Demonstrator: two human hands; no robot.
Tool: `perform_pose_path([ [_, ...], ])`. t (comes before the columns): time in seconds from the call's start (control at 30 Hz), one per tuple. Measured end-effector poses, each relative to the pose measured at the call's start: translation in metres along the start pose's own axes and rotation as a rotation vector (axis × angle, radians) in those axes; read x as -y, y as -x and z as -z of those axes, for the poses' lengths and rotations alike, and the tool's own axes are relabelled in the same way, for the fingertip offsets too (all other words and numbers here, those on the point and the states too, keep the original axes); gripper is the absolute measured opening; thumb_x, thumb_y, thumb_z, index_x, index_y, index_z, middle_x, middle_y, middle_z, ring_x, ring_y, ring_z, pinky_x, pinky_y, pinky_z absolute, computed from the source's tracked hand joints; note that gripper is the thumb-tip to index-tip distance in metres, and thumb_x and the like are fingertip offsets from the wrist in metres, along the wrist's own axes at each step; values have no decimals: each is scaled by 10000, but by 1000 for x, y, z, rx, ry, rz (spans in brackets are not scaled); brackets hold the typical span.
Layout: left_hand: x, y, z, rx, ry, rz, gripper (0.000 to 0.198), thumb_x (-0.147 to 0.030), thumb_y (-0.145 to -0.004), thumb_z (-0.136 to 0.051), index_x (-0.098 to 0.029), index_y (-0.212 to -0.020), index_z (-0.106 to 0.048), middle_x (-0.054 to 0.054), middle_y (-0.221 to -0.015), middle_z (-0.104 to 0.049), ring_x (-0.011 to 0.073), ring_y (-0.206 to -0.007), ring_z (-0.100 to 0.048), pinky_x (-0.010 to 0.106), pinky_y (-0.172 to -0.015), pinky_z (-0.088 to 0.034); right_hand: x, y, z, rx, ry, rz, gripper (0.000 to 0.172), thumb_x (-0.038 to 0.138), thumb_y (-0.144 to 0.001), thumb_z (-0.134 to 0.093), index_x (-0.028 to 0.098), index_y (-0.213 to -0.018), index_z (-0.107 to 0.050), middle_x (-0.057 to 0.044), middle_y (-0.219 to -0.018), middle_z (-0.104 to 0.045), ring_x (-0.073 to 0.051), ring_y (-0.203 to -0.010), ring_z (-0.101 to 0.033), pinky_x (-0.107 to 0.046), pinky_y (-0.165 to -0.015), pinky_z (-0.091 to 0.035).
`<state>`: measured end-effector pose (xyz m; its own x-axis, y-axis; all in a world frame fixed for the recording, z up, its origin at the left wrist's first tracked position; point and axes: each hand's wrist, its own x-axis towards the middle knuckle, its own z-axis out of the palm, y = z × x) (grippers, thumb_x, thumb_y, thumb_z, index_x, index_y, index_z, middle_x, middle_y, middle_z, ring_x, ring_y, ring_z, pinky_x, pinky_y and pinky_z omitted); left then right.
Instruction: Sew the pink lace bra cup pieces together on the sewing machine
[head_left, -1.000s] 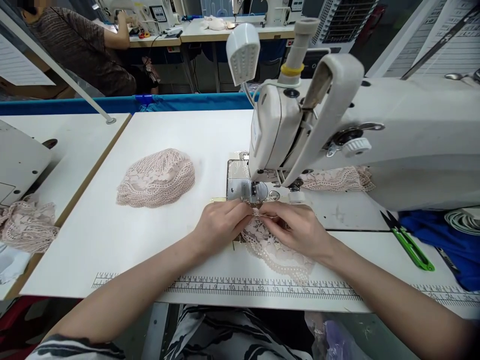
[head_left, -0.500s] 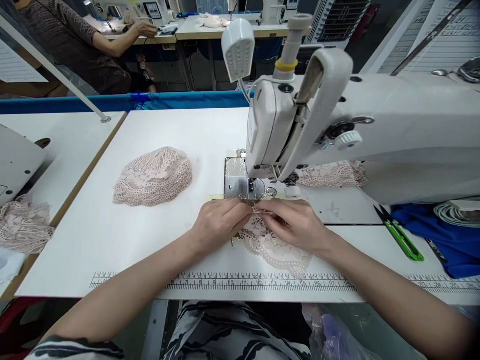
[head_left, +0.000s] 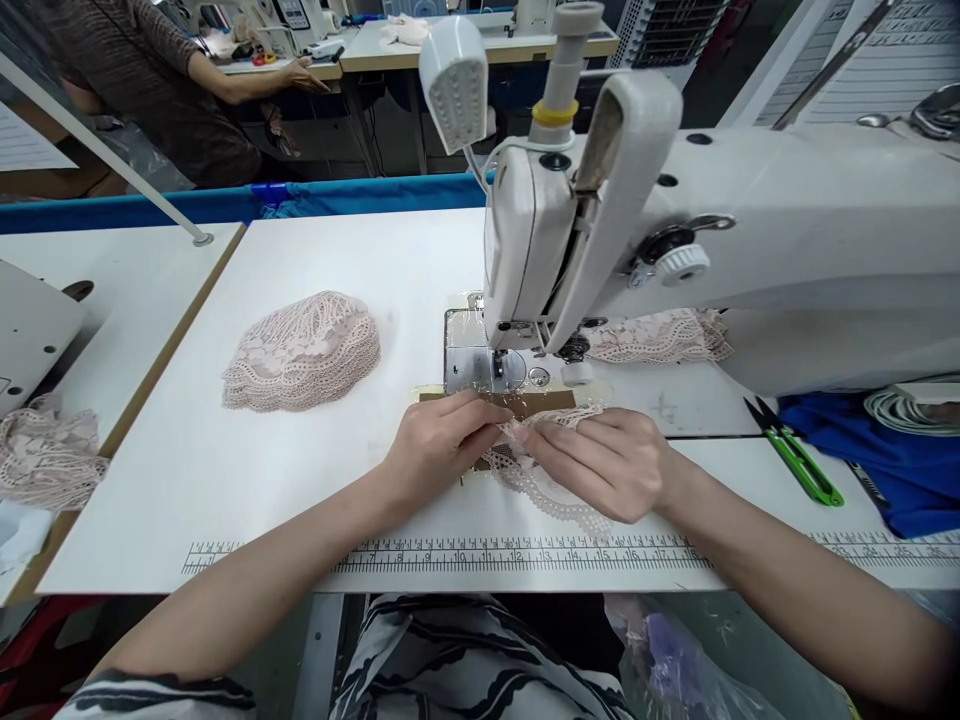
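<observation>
White sewing table (head_left: 337,480) in workshop, another person (head_left: 150,80) at far bench.

Left hand (head_left: 439,440) and right hand (head_left: 607,460) close together, fingertips almost meeting – both pinch upper edge of lace piece (head_left: 551,495), fingers closed on it, not spread.

Lace piece lies flat on table just before presser foot (head_left: 496,362) of sewing machine (head_left: 787,230), not yet under it – so, in my judgement, stitching on this piece not begun.

Stack of lace (head_left: 304,352) at left, other lace (head_left: 660,338) behind machine; which is finished, cannot tell.

Green snips (head_left: 799,462) at right, untouched.
</observation>
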<state>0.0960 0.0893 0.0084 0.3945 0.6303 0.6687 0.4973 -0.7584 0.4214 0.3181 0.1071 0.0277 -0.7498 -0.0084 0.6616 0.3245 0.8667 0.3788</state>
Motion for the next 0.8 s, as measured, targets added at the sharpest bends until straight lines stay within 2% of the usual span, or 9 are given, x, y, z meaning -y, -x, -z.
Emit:
perform_pose_path([
  [0.1, -6, -3, 3, 73, 142, 162, 96, -78, -895, -647, -156, -843, -666, -7, -753, -717, 89, -662, -654, 174, -582, -514, -4, -2, 3, -17, -168, -90, 129, 45, -903, -666, 159, -854, -701, 3, -691, -719, -91, -554, -620, -205, -417, -447],
  [0.17, -11, -7, 7, 227, 351, 375, 105, -121, -878, -686, -162, -783, -670, -26, -700, -694, 79, -597, -611, 171, -537, -479, -9, -5, 7, 29, -470, -296, 123, 111, -953, -629, 180, -874, -693, 29, -680, -709, -83, -544, -621, -192, -445, -474],
  [0.27, -14, -13, 10, 449, 594, 624, 141, -228, -876, -722, -170, -753, -685, -41, -660, -665, 74, -534, -544, 187, -493, -426, -16, -10, 14, 253, -932, -665, 152, 228, -978, -611, 209, -860, -705, 40, -722, -720, -85, -566, -638, -190, -494, -499],
  [0.33, -12, -14, 8, 463, 501, 652, 141, -255, -874, -731, -177, -763, -694, -39, -668, -664, 86, -548, -537, 212, -515, -406, -17, -11, 13, 392, -999, -846, 157, 264, -969, -622, 212, -866, -728, 44, -671, -700, -80, -463, -566, -205, -423, -429],
  [0.4, -6, -12, 4, 407, 222, 563, 114, -229, -886, -716, -184, -783, -694, -28, -701, -678, 113, -613, -567, 244, -572, -395, -15, -9, 5, 447, -897, -947, 182, 288, -985, -597, 207, -940, -752, 53, -579, -651, -81, -368, -461, -231, -377, -359],
  [0.43, -2, -11, 1, 385, 75, 485, 109, -214, -894, -703, -186, -790, -689, -20, -726, -687, 131, -659, -585, 265, -610, -393, -12, -8, -1, 454, -821, -968, 208, 290, -1000, -572, 199, -985, -758, 48, -567, -645, -88, -361, -452, -242, -384, -363],
  [0.53, 6, -7, -4, 338, -229, 280, 56, -221, -906, -690, -183, -871, -667, 7, -837, -707, 180, -779, -614, 320, -703, -393, -6, -2, -20, 452, -625, -929, 257, 247, -1020, -520, 168, -1054, -761, -28, -738, -730, -139, -528, -612, -289, -569, -514],
  [0.63, 8, -4, -5, 272, -375, 170, 153, -260, -911, -692, -169, -1026, -650, 37, -947, -710, 203, -834, -617, 351, -742, -405, -5, 1, -33, 437, -523, -876, 230, 214, -1001, -541, 174, -1032, -765, -65, -868, -753, -185, -710, -685, -321, -691, -552],
  [0.8, 1, 1, -6, 177, -500, -120, 88, -166, -958, -618, -195, -1012, -681, 24, -1049, -744, 208, -944, -619, 380, -805, -413, -8, 7, -44, 434, -383, -857, 209, 240, -998, -547, 212, -1010, -753, -51, -876, -739, -188, -739, -675, -293, -641, -521],
])
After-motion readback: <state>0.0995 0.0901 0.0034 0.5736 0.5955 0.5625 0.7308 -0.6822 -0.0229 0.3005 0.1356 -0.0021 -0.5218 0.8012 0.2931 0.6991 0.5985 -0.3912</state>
